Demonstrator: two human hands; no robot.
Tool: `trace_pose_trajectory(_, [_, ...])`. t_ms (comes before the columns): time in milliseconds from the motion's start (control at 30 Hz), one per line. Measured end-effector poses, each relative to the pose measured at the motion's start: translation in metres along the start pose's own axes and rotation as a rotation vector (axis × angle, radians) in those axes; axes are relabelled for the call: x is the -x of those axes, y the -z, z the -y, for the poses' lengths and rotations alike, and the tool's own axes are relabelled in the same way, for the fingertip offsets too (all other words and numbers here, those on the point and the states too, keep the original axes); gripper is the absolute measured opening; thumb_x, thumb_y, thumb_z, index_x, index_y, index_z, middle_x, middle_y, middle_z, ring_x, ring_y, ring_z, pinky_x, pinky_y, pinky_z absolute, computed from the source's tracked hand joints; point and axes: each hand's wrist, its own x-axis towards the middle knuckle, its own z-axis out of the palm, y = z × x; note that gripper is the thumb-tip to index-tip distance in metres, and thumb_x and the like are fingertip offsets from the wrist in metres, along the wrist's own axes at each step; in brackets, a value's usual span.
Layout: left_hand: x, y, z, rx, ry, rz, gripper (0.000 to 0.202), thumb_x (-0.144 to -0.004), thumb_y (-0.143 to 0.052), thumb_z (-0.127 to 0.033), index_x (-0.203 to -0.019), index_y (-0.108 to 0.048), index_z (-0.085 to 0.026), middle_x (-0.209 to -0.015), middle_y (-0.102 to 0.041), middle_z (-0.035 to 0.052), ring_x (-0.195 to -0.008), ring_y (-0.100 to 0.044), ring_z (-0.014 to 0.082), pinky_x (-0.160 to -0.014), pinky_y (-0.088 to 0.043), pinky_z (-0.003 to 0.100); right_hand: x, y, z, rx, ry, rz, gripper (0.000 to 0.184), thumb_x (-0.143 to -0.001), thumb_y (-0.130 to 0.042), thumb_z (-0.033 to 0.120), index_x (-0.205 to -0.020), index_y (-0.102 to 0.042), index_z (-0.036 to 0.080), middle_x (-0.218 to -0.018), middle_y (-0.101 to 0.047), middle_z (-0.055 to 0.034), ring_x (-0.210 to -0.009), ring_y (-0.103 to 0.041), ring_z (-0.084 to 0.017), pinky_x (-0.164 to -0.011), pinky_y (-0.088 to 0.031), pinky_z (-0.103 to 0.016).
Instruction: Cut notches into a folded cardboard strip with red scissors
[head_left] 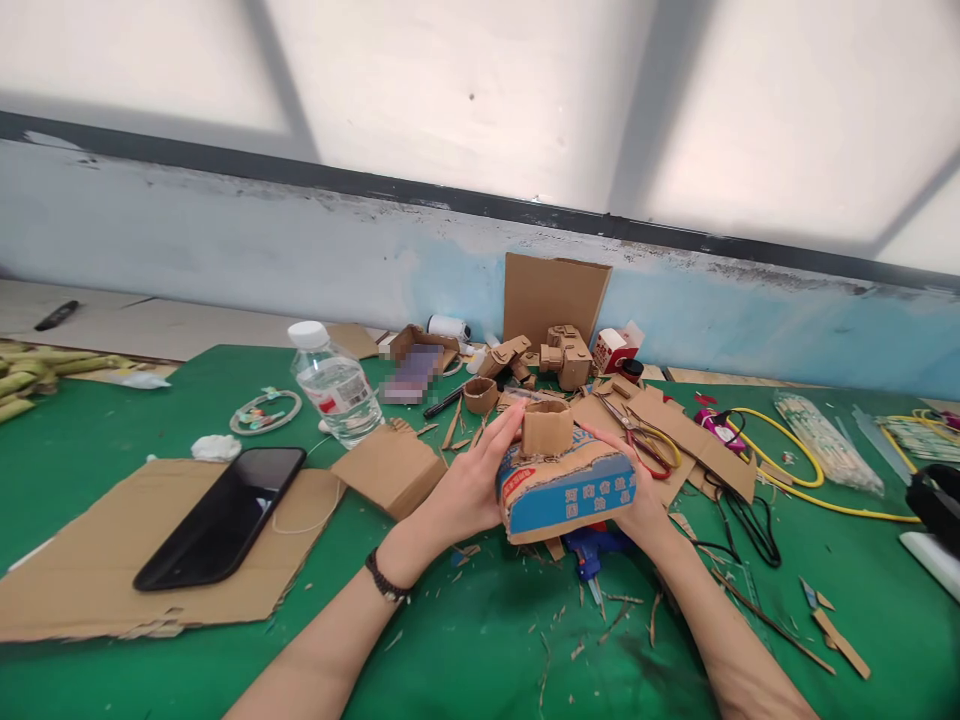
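Head camera view, looking down at a green work table littered with cardboard scraps.

At centre, held just above the table between both hands: a cardboard model with a blue printed side and a small cardboard turret standing on its top. Left hand wrapped around the model's left end, fingers curled, thumb and forefinger reaching up to touch the turret's left side. Right hand mostly hidden behind the model, cupping its right end, fingers curled around the far side. Dark bracelet on the left wrist.

Directly below the model, lying on the table: a blue glue gun, partly hidden.

To the left: a black phone lying face up on a large flat cardboard sheet. Beyond it, a clear water bottle with a white cap, upright.

To the right of the model: scissors with red and yellow handles resting on flat cardboard pieces, then a yellow cable looping across the table.

Further back, near the wall: small cardboard figures and an upright cardboard panel.
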Motion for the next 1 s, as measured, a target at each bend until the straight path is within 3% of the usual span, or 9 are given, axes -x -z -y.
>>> trace_pose_trajectory(167, [0.0024, -0.0020, 0.0018, -0.082, -0.034, 0.014, 0.119, -0.099, -0.081, -0.028, -0.183, 0.004, -0.037, -0.190, -0.018, 0.0201, -0.173, -0.032, 0.0408, -0.128, -0.055, 0.052, 0.0001, 0.0043, -0.0003, 0.099, 0.107, 0.037, 0.073, -0.091, -0.094, 0.032, -0.157, -0.065, 0.039, -0.162, -0.068, -0.0060, -0.150, -0.066, -0.036, -0.132, -0.051, -0.060])
trace_pose_trajectory(333, [0.0032, -0.0034, -0.0002, -0.143, -0.080, 0.013, 0.119, -0.101, -0.079, -0.030, -0.182, 0.008, -0.037, -0.190, -0.009, 0.0261, -0.168, -0.041, 0.0434, -0.109, -0.067, 0.046, -0.0017, 0.0061, 0.0023, 0.112, 0.104, 0.043, 0.068, -0.092, -0.091, 0.030, -0.156, -0.067, 0.036, -0.161, -0.069, -0.0063, -0.151, -0.065, -0.036, -0.131, -0.051, -0.060])
trace_pose_trajectory(433, [0.0028, -0.0025, -0.0019, -0.165, -0.085, 0.012, 0.119, -0.101, -0.080, -0.030, -0.182, 0.006, -0.039, -0.189, -0.016, 0.0251, -0.168, -0.043, 0.0423, -0.111, -0.066, 0.046, -0.0024, 0.0074, 0.0033, 0.117, 0.086, 0.046, 0.065, -0.093, -0.088, 0.029, -0.155, -0.068, 0.037, -0.161, -0.069, -0.0042, -0.152, -0.064, -0.035, -0.132, -0.050, -0.060])
trace_pose_trajectory(567, [0.0030, -0.0016, -0.0023, -0.202, -0.097, -0.015, 0.114, -0.101, -0.080, -0.030, -0.182, -0.001, -0.043, -0.185, -0.028, 0.0221, -0.166, -0.046, 0.0423, -0.117, -0.063, 0.051, -0.0021, 0.0082, 0.0022, 0.129, 0.105, 0.052, 0.066, -0.095, -0.085, 0.026, -0.157, -0.067, 0.039, -0.163, -0.068, -0.0031, -0.152, -0.064, -0.035, -0.133, -0.050, -0.061])
trace_pose_trajectory(767, [0.0025, -0.0037, -0.0009, -0.192, -0.111, -0.025, 0.108, -0.102, -0.079, -0.026, -0.180, -0.008, -0.049, -0.186, -0.023, 0.0199, -0.151, -0.064, 0.0392, -0.112, -0.067, 0.051, -0.0019, 0.0083, 0.0011, 0.126, 0.071, 0.043, 0.068, -0.091, -0.089, 0.028, -0.156, -0.068, 0.036, -0.161, -0.069, -0.0050, -0.152, -0.064, -0.037, -0.133, -0.050, -0.063])
trace_pose_trajectory(933, [0.0031, -0.0047, -0.0007, -0.206, -0.146, -0.014, 0.085, -0.102, -0.079, -0.027, -0.172, -0.038, -0.053, -0.187, -0.017, 0.0118, -0.143, -0.069, 0.0400, -0.115, -0.066, 0.056, -0.0023, 0.0090, -0.0011, 0.169, 0.104, 0.046, 0.070, -0.094, -0.086, 0.026, -0.160, -0.064, 0.036, -0.161, -0.069, -0.0061, -0.151, -0.065, -0.036, -0.132, -0.051, -0.061])
trace_pose_trajectory(1000, [0.0039, -0.0053, -0.0008, -0.210, -0.136, -0.008, 0.081, -0.102, -0.078, -0.029, -0.170, -0.042, -0.053, -0.186, -0.018, 0.0115, -0.144, -0.069, 0.0408, -0.114, -0.067, 0.057, -0.0022, 0.0089, -0.0017, 0.201, 0.124, 0.067, 0.071, -0.096, -0.083, 0.025, -0.163, -0.061, 0.036, -0.163, -0.067, -0.0069, -0.151, -0.065, -0.036, -0.130, -0.052, -0.061])
